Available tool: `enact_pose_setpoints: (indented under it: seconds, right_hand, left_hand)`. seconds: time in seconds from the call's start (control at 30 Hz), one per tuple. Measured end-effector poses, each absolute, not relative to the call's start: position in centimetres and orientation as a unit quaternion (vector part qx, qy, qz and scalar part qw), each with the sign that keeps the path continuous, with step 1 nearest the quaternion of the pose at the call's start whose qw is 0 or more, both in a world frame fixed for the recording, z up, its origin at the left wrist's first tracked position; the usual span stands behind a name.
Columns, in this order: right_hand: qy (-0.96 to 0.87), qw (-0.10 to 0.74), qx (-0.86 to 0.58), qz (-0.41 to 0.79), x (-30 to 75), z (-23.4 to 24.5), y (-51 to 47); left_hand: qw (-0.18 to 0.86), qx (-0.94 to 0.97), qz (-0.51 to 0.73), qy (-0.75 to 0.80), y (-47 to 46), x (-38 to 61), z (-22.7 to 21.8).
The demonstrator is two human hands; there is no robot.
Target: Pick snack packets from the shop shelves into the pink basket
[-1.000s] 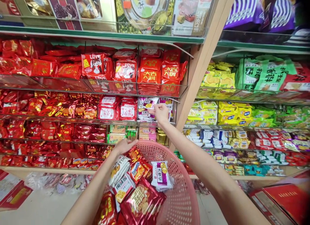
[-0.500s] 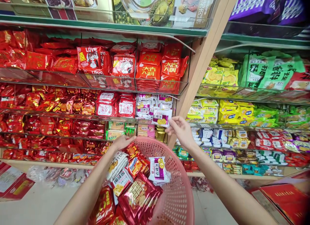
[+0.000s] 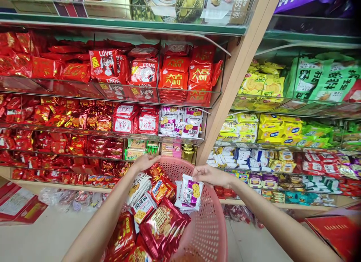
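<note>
My left hand point(image 3: 146, 162) is closed on the far rim of a pink perforated plastic basket point(image 3: 217, 217). My right hand point(image 3: 213, 175) pinches the top corner of a white and purple snack packet point(image 3: 191, 192) inside the basket's right side. Similar white packets lie right behind and below it. Also in the basket are a large dark red shiny packet point(image 3: 163, 226), a white packet with a cracker picture point(image 3: 143, 207), an orange packet point(image 3: 160, 190), a stack of pale packets point(image 3: 139, 187) and several red packets point(image 3: 121, 233).
Glass-fronted shelves point(image 3: 107, 94) of red packets fill the left, with white and purple packets point(image 3: 180, 124) beside a wooden post point(image 3: 225, 74). Yellow packets point(image 3: 279, 128) and green bags point(image 3: 318, 77) stand to the right. Red cartons point(image 3: 19, 203) and plastic-wrapped goods point(image 3: 76, 200) sit on the floor.
My right hand has come down from in front of the shelf into the basket, bringing the white and purple packet with it. My left hand stays on the rim.
</note>
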State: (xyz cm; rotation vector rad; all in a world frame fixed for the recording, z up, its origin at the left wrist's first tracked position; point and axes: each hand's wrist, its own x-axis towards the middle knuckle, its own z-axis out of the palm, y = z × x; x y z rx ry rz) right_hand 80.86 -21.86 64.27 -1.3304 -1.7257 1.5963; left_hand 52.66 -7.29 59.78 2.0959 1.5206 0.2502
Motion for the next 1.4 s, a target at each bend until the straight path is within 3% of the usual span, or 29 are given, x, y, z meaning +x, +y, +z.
enact_pose_setpoints:
  seconds: [0.23, 0.43, 0.73, 0.9, 1.0, 1.4]
  right_hand:
    - [-0.645, 0.176, -0.471, 0.576, 79.0, 63.6, -20.1]
    - [-0.752, 0.231, -0.461, 0.410, 78.5, 62.0, -19.5]
    - [-0.809, 0.181, -0.529, 0.181, 77.3, 64.9, -23.0]
    - [-0.843, 0.009, -0.493, 0.215, 76.0, 65.4, -24.1]
    - [-0.832, -0.042, -0.497, 0.242, 75.5, 64.8, -23.6]
    - [-0.837, -0.038, -0.485, 0.252, 76.3, 63.3, -24.5]
  left_hand:
    - [0.272, 0.773, 0.094, 0.566, -7.9, 52.6, 60.2]
    - [0.275, 0.763, 0.092, 0.578, -8.2, 52.4, 60.5]
    - [0.276, 0.769, 0.088, 0.570, -7.7, 52.7, 60.6]
    - [0.258, 0.783, 0.089, 0.559, -7.2, 53.3, 60.4]
    - [0.255, 0.786, 0.083, 0.557, -7.0, 53.9, 60.3]
    - [0.265, 0.785, 0.087, 0.553, -7.4, 54.3, 60.7]
